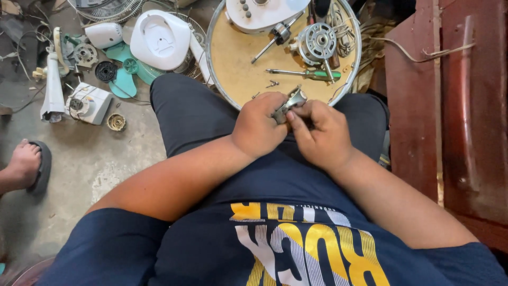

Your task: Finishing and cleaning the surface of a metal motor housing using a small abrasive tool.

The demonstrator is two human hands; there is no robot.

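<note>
head view: the left hand (259, 124) and the right hand (320, 132) meet over the lap, just at the near rim of a round tray (233, 58). both are curled shut around one small grey metal part (290, 103), which sticks up between them; the left hand grips its lower end with the fingers wrapped tight, while the right hand pinches it from the side with thumb and fingertips. how much of the part is hidden inside the hands cannot be told.

on the tray lie a green-handled screwdriver (304, 73), a fan motor (316, 42) with its shaft, a white fan housing (262, 13) at the far edge, a coil of cable (344, 32) and a few loose screws (272, 83). to the left, on the concrete floor, are a white cover (160, 39), teal fan blades (123, 69) and a small white motor box (89, 103). another person's foot in a sandal (26, 164) shows at the left edge.

judged from this, the step in hand is working the small metal part by hand, turning or prising something on it, with the fan taken apart around. the next move seems to call for a firm hold by the left hand while the right fingers twist or pull with care, as the part is small and could slip; the screwdriver lies within easy reach if fingers are not enough.
</note>
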